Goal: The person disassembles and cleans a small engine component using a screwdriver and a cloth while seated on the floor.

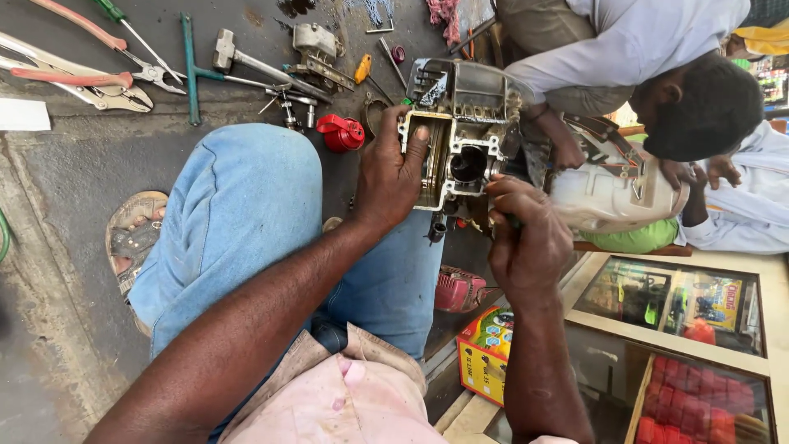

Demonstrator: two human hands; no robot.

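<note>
A grey metal engine block (pixel 464 136) with an open bore rests near my knee. My left hand (pixel 390 177) grips its left side, thumb on the edge. My right hand (pixel 526 242) is closed around a dark tool handle, hidden in the fist, pointing at the block's lower right. A white plastic engine cover (pixel 612 193) lies just right of the block, with another person's hands (pixel 567 148) on it.
Pliers (pixel 82 78), screwdrivers, a hammer (pixel 234 57) and a red cap (pixel 339 133) lie on the dark floor at top left. My jeans-clad leg (pixel 238 214) and sandal fill the middle left. A glass display counter (pixel 674 345) and a yellow box (pixel 485 349) stand at lower right.
</note>
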